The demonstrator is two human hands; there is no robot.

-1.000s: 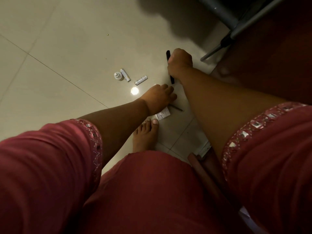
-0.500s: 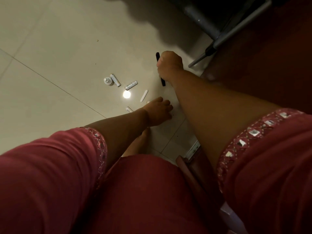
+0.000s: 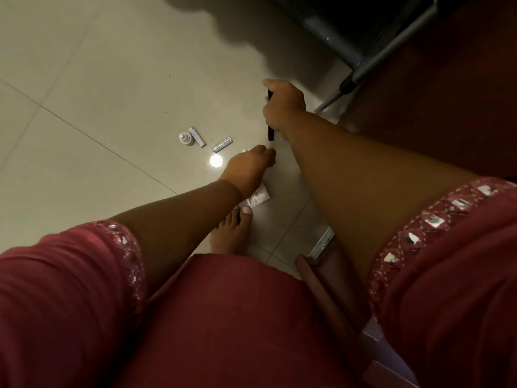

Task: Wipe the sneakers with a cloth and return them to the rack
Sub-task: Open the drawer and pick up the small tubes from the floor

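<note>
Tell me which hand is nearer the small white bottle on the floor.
Left. The left hand reaches down just right of the white bottle, past the batteries. The right hand is farther right and higher in view, closed on a black stick.

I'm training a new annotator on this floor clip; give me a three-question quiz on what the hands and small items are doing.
1. True or false: the right hand grips a slim black stick-like object.
2. How many batteries lie on the tiled floor?
3. The left hand is: A) reaching toward the floor, B) holding a sneaker, C) wiping with a cloth.

Key: 1 true; 2 two; 3 A.
</note>
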